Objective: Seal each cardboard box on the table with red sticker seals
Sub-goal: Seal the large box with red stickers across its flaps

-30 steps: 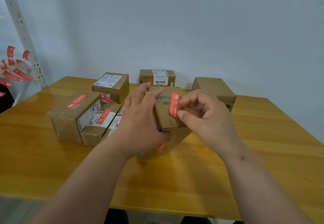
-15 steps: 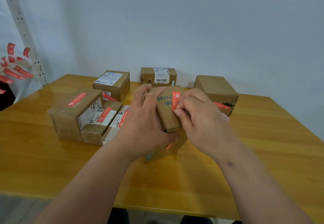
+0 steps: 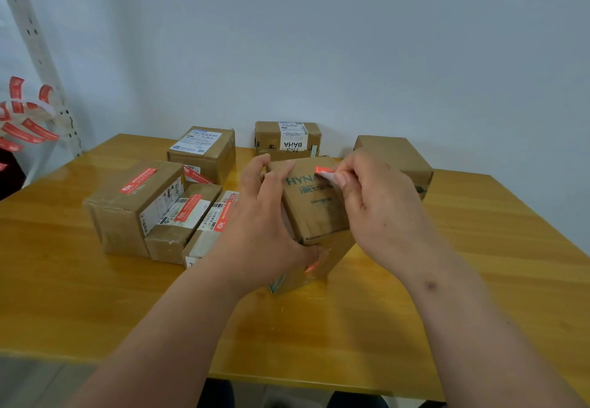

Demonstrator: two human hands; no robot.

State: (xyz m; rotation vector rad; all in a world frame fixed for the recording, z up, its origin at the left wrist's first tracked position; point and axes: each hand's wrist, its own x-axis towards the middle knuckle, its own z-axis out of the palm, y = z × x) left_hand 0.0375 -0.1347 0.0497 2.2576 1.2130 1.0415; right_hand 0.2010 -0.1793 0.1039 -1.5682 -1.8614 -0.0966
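Note:
A brown cardboard box (image 3: 314,213) with blue "HYN" print stands tilted on one end at the table's middle. My left hand (image 3: 261,225) grips its left side, thumb low on the near face. My right hand (image 3: 380,213) pinches a red sticker seal (image 3: 323,170) at the box's far top edge; only a small part of the seal shows past my fingertips. Another bit of red (image 3: 311,267) shows low on the box's near side.
Three boxes with red seals on top (image 3: 137,206) (image 3: 182,225) (image 3: 214,232) lie side by side at the left. More boxes stand behind (image 3: 204,152) (image 3: 287,139) (image 3: 396,158). A strip of red seals (image 3: 25,120) hangs at the far left by a white post. The wall runs along the table's far edge.
The seal has moved from the box's near top face toward its far edge, and my right hand followed it up and back. My left hand kept its hold on the box.

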